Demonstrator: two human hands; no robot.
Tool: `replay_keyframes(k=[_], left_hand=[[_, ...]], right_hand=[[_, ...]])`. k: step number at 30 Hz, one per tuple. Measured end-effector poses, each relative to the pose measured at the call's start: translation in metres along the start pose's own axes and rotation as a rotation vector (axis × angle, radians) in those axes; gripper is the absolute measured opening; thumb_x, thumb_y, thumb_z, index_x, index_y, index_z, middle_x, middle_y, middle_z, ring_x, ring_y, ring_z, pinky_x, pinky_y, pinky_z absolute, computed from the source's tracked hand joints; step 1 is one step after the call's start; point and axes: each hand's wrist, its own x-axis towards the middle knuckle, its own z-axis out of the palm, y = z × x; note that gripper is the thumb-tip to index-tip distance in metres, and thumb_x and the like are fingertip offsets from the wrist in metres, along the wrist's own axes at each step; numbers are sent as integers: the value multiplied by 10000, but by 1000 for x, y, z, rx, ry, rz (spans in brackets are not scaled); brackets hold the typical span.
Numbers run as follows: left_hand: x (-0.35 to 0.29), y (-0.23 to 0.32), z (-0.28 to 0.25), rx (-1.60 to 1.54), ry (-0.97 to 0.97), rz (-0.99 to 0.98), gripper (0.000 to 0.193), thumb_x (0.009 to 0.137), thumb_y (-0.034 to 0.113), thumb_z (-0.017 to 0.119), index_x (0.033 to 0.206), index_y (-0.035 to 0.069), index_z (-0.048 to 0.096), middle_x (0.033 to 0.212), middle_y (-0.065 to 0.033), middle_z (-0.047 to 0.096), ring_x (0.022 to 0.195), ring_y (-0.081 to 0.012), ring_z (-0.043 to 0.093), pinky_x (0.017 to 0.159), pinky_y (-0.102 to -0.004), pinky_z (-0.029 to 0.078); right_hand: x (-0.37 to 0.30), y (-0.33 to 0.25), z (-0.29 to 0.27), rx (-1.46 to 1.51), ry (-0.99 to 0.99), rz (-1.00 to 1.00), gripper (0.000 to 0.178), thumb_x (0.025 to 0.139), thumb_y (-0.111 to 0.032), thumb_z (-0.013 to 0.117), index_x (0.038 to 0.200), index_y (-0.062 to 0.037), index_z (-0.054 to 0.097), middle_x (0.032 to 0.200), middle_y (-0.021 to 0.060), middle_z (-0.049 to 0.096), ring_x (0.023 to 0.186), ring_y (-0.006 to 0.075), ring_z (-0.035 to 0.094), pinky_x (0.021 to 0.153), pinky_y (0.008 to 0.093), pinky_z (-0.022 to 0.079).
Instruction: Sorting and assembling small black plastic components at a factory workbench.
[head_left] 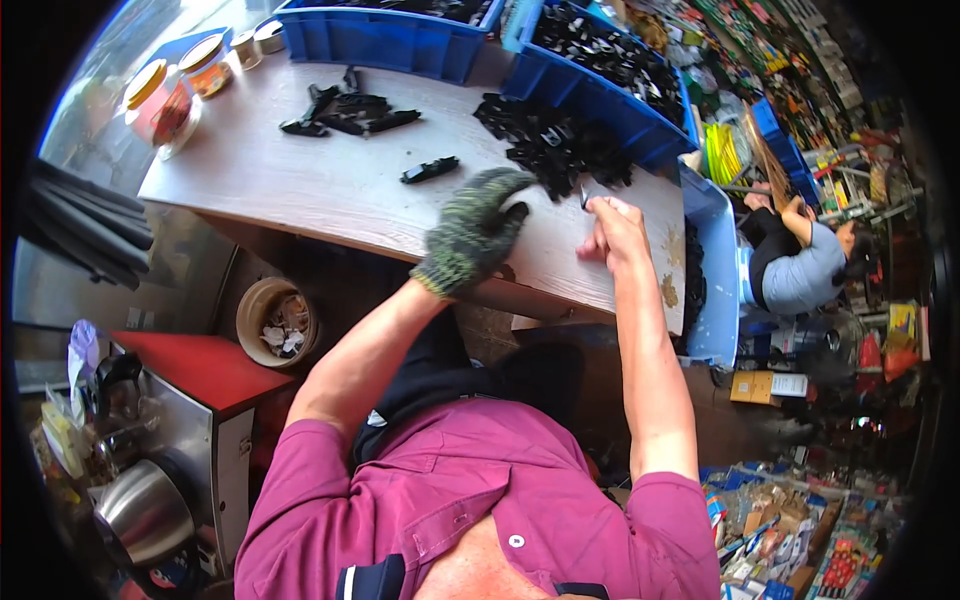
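My left hand [474, 228] wears a dark green knitted glove. Its fingers are stretched out and curve to the right, the thumb apart from them, with nothing seen between. Just beyond it a single black plastic part [430, 170] lies on the pale wooden table [330, 205]. My bare right hand [617, 232] is closed, thumb and forefinger pinching a small thing with a dark, pointed end [584, 195]; its kind is unclear. That end is at the near edge of a heap of black plastic parts [550, 140]. A smaller group of black parts [350, 112] lies at the far left.
Blue crates [390, 42] of black parts line the table's back; another blue crate [712, 270] stands at its right end. Jars [160, 100] stand at the far left. Below are a waste bucket [250, 318] and a red-topped cabinet [190, 365]. A person [800, 262] crouches at right.
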Motion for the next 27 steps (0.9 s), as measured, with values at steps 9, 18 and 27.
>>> replay_keyframes(k=[9, 18, 27], left_hand=[[9, 4, 12, -209, -276, -286, 317, 953, 180, 677, 1235, 37, 650, 1125, -150, 693, 1027, -234, 688, 887, -361, 542], [11, 3, 6, -375, -203, -597, 381, 913, 325, 691, 1153, 32, 645, 883, -143, 705, 753, -198, 695, 692, -333, 556], [5, 17, 0, -411, -232, -702, 380, 913, 315, 665, 1183, 50, 633, 844, -139, 711, 697, -233, 688, 661, -375, 556]], right_hand=[[-33, 23, 32, 309, -369, -204, 320, 1003, -333, 592, 829, -65, 585, 473, 17, 455, 358, 137, 445, 407, 329, 514], [-46, 14, 53, 285, -256, -248, 345, 1002, -371, 582, 1002, -31, 641, 441, 18, 443, 333, 132, 428, 385, 308, 481], [-47, 25, 62, 125, -161, -465, 300, 999, -349, 590, 857, -85, 579, 455, -23, 374, 347, 111, 379, 359, 268, 391]])
